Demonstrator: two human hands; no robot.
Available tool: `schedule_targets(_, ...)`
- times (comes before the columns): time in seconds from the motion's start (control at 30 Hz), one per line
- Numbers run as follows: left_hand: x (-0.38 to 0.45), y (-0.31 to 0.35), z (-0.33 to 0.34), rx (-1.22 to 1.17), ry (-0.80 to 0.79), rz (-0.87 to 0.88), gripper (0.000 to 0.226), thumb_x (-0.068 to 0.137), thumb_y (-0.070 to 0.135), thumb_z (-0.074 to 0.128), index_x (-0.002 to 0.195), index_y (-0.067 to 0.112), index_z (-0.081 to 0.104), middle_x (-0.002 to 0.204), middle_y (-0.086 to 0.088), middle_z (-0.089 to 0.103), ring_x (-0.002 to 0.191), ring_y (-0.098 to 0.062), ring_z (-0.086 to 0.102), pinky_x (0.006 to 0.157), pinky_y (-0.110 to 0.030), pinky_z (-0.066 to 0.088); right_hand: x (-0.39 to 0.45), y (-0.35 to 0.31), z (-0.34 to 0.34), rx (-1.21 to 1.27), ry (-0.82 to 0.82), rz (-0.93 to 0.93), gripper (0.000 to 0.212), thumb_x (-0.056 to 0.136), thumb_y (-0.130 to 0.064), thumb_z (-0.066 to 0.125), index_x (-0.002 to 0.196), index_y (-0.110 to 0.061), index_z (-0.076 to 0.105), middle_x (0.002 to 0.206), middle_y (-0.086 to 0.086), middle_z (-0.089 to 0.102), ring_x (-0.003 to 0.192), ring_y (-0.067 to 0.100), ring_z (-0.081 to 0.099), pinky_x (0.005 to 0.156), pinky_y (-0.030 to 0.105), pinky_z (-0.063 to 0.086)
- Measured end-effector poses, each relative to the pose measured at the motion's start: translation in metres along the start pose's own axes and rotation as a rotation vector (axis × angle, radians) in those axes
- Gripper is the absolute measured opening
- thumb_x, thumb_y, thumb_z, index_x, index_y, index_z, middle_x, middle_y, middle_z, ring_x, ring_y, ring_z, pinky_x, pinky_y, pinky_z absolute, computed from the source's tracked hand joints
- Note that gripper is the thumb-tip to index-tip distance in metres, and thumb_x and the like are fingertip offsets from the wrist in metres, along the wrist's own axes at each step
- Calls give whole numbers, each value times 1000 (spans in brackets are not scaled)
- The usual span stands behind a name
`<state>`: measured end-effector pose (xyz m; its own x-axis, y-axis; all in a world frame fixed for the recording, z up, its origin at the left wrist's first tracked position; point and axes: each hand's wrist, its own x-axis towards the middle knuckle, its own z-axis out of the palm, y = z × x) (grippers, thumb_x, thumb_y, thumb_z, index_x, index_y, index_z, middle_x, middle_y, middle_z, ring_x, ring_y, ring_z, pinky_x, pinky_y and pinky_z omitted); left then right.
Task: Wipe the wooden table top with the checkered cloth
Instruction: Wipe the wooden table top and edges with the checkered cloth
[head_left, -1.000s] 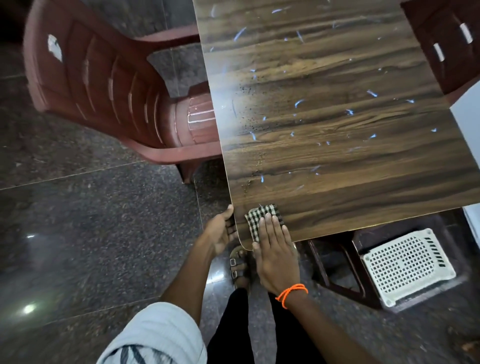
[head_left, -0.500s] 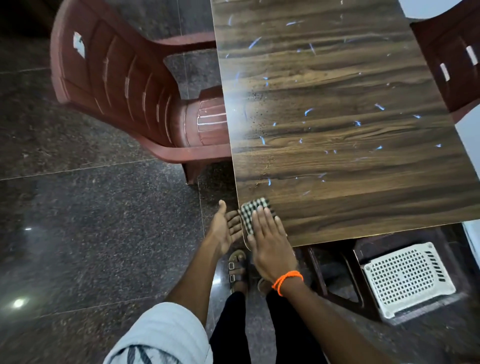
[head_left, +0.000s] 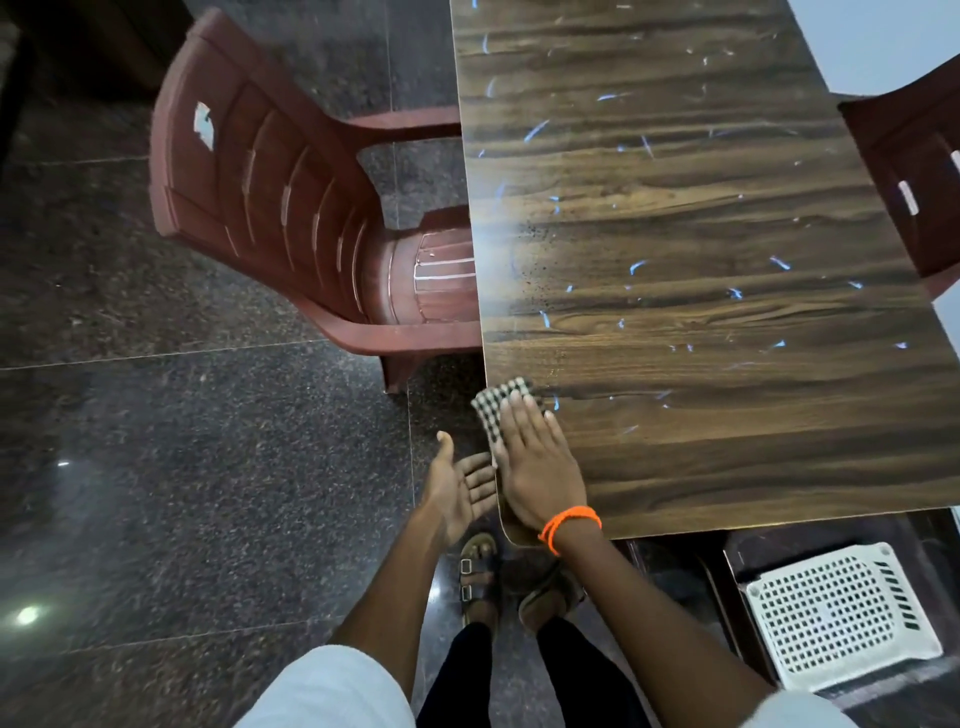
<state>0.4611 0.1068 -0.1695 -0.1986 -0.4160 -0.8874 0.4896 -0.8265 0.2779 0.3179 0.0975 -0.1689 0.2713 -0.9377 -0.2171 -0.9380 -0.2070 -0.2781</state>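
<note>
Under the right hand (head_left: 537, 467): checkered cloth (head_left: 497, 402), black and white, folded small, lying at the left edge of the wooden bench (head_left: 727, 467) close to its near corner. Right hand flat, palm down, fingers straight and together, pressing the cloth's nearer part onto the bench top; the cloth's far end shows past the fingertips and its left side slightly overhangs the edge. Orange thread wristband (head_left: 569, 522) on the right wrist.

Just left of the right hand, off the bench edge: left hand (head_left: 457, 491), palm up, fingers loosely spread, thumb raised, holding nothing; its fingertips lie just beside the bench edge, below the cloth.

Beyond both hands, on the bench top: scattered pale blue paper scraps (head_left: 636, 266) and a band of fine dark specks (head_left: 535, 260) near the left edge.

Left of and beyond the hands: brown plastic chair (head_left: 270, 208), seat tucked partly beneath the bench. Far right of the hands: part of a second brown chair (head_left: 906, 171).

Below the hands: two sandalled feet (head_left: 480, 577) on dark speckled stone floor (head_left: 182, 467). Right of the feet, under the bench: white perforated plastic stool (head_left: 836, 618).
</note>
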Motion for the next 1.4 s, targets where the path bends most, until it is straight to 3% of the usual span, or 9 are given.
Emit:
schedule_targets(0.17,5,17,1,77,-5,41,61,103,54,31,132,7,57,128,-13,65,111,-24,64,88,-36,53,39,54,-16,14,90,276,63,100,-38,22,158,-12,19,166,7,19,154,22,14,125,44,14)
schedule_targets(0.37,8,20,11,248,71,90,27,104,17,48,118,13,70,113,-6,74,108,-24,68,87,-32,56,-31,86,-13,50,214,492,62,102,-36,26,156,-6,25,163,15,25,152,30,21,122,51,21)
schedule_targets(0.5,14,19,10,229,90,85,24,101,12,52,116,15,71,111,-6,75,102,-20,70,70,-26,56,-59,30,4,53,108,305,61,103,-32,33,158,-11,18,167,9,15,155,23,7,125,46,11)
schedule_targets(0.67,26,21,10,178,85,98,21,101,22,53,106,15,72,88,2,75,75,-10,68,64,-24,55,13,10,-2,24,57,-11,59,105,-36,30,159,-15,19,167,3,14,155,15,4,125,41,12)
schedule_targets(0.77,30,26,18,161,97,134,26,101,27,54,116,12,71,101,-1,75,85,-14,69,67,-27,55,61,34,-19,-4,38,2,59,104,-37,26,159,-16,18,167,3,16,155,17,8,125,43,15)
schedule_targets(0.93,35,32,24,214,170,169,24,99,19,59,118,8,69,112,-11,74,109,-27,68,87,-42,58,57,89,-31,31,129,261,60,103,-36,23,159,-13,18,167,5,17,155,18,9,126,41,11)
schedule_targets(1.07,37,41,25,251,202,130,19,98,15,61,113,12,72,108,-9,75,104,-25,70,81,-41,60,1,67,-20,25,61,33,60,104,-35,30,159,-14,20,167,3,14,155,18,4,125,44,13)
schedule_targets(1.27,26,56,32,307,177,50,25,96,0,49,83,16,64,73,-1,64,61,-11,59,49,-22,51,60,25,-15,-32,-26,-271,57,104,-36,29,158,-20,24,166,-2,17,154,14,9,124,39,14)
schedule_targets(1.4,31,63,26,287,100,34,25,103,8,47,111,14,70,91,-3,71,79,-13,65,56,-25,56,130,36,-31,-22,-22,-168,58,101,-35,26,157,-17,27,164,2,26,153,18,17,124,41,14)
